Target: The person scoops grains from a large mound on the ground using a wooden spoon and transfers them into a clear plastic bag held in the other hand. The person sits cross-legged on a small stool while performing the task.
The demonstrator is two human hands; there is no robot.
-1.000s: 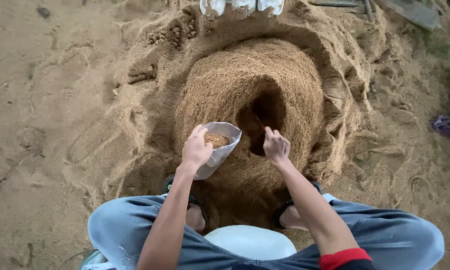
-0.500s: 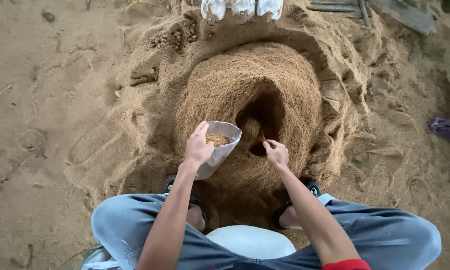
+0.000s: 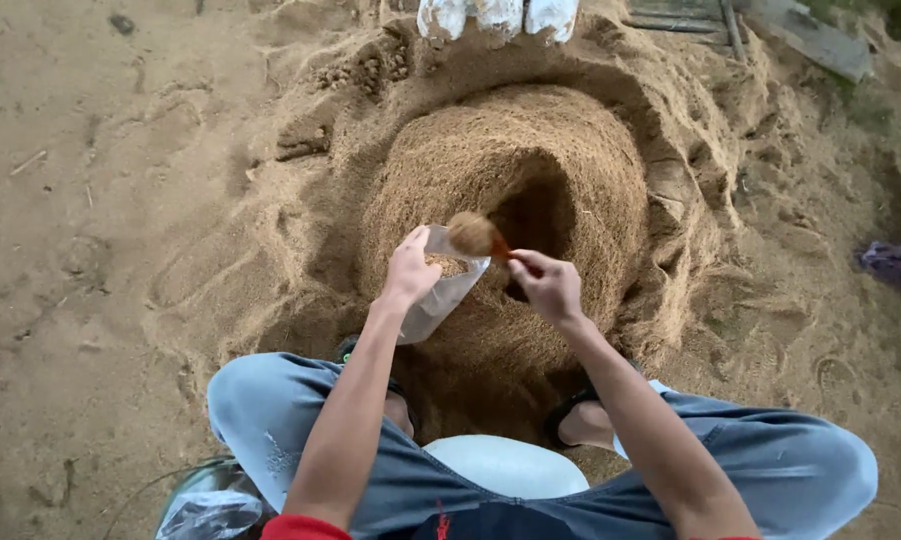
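Observation:
My left hand holds a clear plastic bag open by its rim; brown fibrous material lies inside it. My right hand grips the reddish handle of a small scoop heaped with the same brown material, raised over the mouth of the bag. Both hands are in front of a large mound of brown fibre with a dark hollow dug into its near side. I am crouched, with my knees in blue jeans at the bottom of the view.
Sandy ground surrounds the mound. White sacks stand at the far edge, wooden planks at the top right. A purple scrap lies at right. A pale round object sits between my knees; crumpled plastic lies at bottom left.
My right hand has drawn the scoop out of the hollow and lifted it, loaded, to the left over the bag. The left hand has kept the bag open.

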